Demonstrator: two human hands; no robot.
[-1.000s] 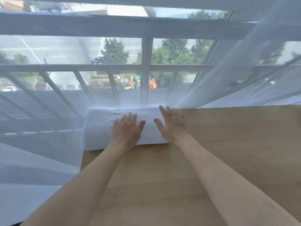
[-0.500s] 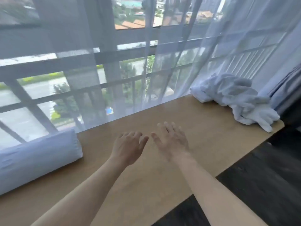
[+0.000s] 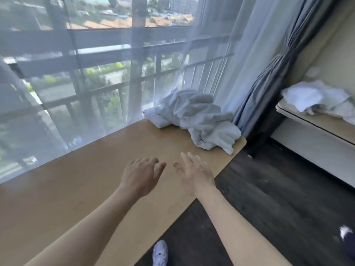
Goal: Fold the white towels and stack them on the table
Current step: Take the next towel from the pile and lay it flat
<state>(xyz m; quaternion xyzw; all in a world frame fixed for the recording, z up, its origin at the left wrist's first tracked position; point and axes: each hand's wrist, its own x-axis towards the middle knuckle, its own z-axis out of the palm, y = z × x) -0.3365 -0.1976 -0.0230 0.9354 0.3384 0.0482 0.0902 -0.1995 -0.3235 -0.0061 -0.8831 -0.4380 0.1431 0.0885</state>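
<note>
Above the wooden table (image 3: 80, 191), the left hand (image 3: 139, 176) hangs with its fingers loosely curled and holding nothing, and just beside it the right hand (image 3: 194, 172) reaches out flat with its fingers straight and slightly spread. Farther right, the heap of unfolded white towels (image 3: 194, 117) lies crumpled on the table's far corner, against the sheer curtain (image 3: 207, 45), well apart from both hands.

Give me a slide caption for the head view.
Both hands, left and right, reach empty over the table toward a heap of unfolded towels at its far corner.
</note>
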